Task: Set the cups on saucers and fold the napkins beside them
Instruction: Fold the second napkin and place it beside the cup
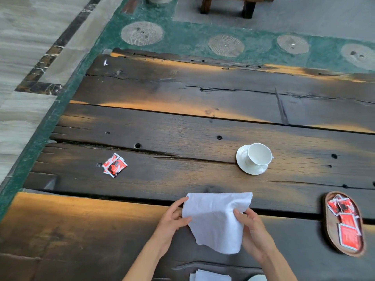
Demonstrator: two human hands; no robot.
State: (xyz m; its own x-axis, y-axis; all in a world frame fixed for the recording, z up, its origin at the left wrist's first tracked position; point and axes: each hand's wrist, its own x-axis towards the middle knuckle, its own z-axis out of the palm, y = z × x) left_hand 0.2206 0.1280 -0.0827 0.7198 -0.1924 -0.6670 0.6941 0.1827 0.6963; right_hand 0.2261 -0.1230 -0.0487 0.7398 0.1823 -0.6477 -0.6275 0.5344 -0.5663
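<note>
A white napkin (215,220) hangs between my hands above the near part of the dark wooden table (182,122). My left hand (174,219) pinches its left edge, and my right hand (250,226) pinches its right side. Farther out to the right, a white cup (258,154) stands upright on a white saucer (242,159), its handle facing right. The corner of another white napkin (210,276) shows at the bottom edge. Beside it to the right, a pale round rim (257,278) peeks in; I cannot tell what it is.
Red sachets (114,165) lie loose on the table's left part. An oval wooden tray (329,226) with several red sachets sits at the right. The table's left edge drops to a green and stone floor. Wooden furniture legs (248,9) stand beyond the far edge.
</note>
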